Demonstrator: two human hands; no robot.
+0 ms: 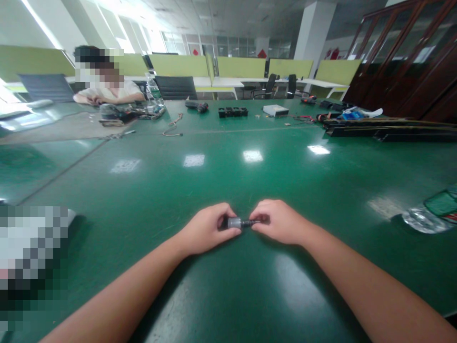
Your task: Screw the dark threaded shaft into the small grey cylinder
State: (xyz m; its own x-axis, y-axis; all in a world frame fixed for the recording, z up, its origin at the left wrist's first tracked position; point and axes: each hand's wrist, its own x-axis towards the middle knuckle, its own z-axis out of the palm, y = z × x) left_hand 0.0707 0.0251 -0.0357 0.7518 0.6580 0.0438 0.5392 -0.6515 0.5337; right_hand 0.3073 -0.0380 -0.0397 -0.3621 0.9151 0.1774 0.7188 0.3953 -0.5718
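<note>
Low over the green tabletop (228,176), my two hands face each other around a small silver-and-black cylindrical part (234,223). It lies sideways, its wide silver body to the left and a thin dark stem to the right. My left hand (209,228) is closed round the silver body, thumb below and index finger above. With thumb and fingers, my right hand (276,221) pinches the far end of the dark stem. Fingers partly cover both ends, and the exact kind of part cannot be made out.
At right lies a clear plastic bottle (424,220); at left, a blurred-out object (32,243). Toward the back are a black block (233,112), a white box (275,110), cables (173,126) and long black strips (389,128). Another person (109,90) sits at the far left.
</note>
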